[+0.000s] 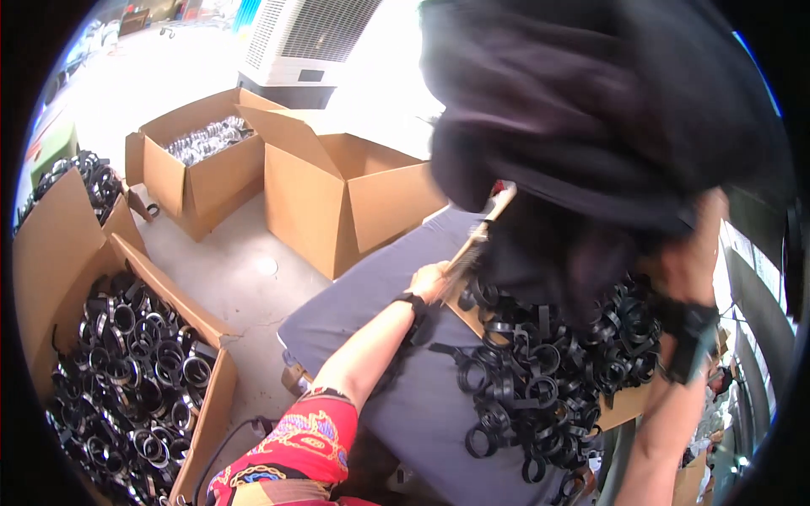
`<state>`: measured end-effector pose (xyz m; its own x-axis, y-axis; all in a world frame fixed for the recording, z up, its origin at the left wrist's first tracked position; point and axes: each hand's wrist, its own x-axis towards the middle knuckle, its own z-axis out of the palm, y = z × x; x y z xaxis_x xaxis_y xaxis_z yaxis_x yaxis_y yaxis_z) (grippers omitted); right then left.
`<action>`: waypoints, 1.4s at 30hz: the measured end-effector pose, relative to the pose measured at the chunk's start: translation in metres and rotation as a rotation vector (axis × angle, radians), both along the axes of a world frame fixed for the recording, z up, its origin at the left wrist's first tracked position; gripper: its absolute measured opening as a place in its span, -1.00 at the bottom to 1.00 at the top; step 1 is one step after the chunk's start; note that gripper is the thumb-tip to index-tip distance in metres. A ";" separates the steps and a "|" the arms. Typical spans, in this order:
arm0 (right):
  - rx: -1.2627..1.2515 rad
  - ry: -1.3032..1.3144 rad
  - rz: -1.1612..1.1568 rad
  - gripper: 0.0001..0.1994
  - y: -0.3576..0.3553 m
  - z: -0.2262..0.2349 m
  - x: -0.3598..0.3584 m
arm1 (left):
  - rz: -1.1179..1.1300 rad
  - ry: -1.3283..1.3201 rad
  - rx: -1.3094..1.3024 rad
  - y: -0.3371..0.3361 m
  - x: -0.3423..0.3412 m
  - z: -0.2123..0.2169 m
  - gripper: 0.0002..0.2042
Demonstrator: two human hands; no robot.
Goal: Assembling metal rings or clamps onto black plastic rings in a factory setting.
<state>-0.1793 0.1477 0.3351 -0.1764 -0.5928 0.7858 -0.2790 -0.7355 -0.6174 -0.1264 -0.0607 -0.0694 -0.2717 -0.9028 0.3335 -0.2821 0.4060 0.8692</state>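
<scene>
A large bundle of black cloth (591, 126), blurred by motion, fills the upper right and hangs over a heap of black ring-shaped clamps (544, 371). The clamps lie piled on a grey cloth-covered table (337, 325), with bits of cardboard (623, 406) showing at their edges. At the left of the heap, my left hand (433, 282) is closed on a thin tan strip (481, 234) that looks like a cardboard edge and runs up under the cloth. My right hand (696, 244) is raised against the cloth's right side, its fingers hidden.
An open carton (224, 396) of black and silvery rings stands at lower left. Beyond the table are an open carton (304, 198) and another (198, 181) holding shiny clear-looking pieces. A white air cooler (308, 42) stands behind them. More dark rings (97, 181) are heaped at far left.
</scene>
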 end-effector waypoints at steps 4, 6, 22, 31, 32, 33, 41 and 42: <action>0.065 0.170 0.219 -0.70 -0.109 -0.049 0.096 | -0.042 0.025 -0.026 -0.001 0.000 0.010 -0.66; 0.053 0.105 0.225 -0.71 -0.155 -0.074 0.091 | -0.043 0.078 -0.036 0.006 -0.002 0.026 -0.63; 0.091 0.548 -0.785 -0.80 -0.275 -0.216 -0.038 | -0.114 0.051 0.128 -0.006 -0.035 0.032 -0.69; 1.022 1.556 -0.904 -0.49 -0.290 -0.290 -0.002 | -0.310 0.459 -0.003 -0.023 -0.043 -0.014 -0.59; 1.048 1.554 -0.885 -0.45 -0.303 -0.296 -0.005 | -0.368 0.396 0.008 -0.036 -0.043 -0.023 -0.59; 1.117 1.479 -0.922 -0.43 -0.309 -0.295 -0.005 | -0.377 0.403 0.002 -0.034 -0.044 -0.019 -0.59; 0.992 1.582 -1.059 -0.34 -0.292 -0.288 -0.005 | -0.185 0.216 -0.136 -0.021 -0.031 0.008 -0.62; 0.957 1.614 -1.030 -0.35 -0.289 -0.285 -0.003 | -0.163 0.138 -0.104 -0.020 -0.027 0.011 -0.58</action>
<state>-0.1820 -0.1409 0.0506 -0.2685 -0.9539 0.1345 -0.8025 0.2987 0.5165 -0.1537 -0.0807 -0.0586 -0.3565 -0.8096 0.4663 -0.0864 0.5255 0.8464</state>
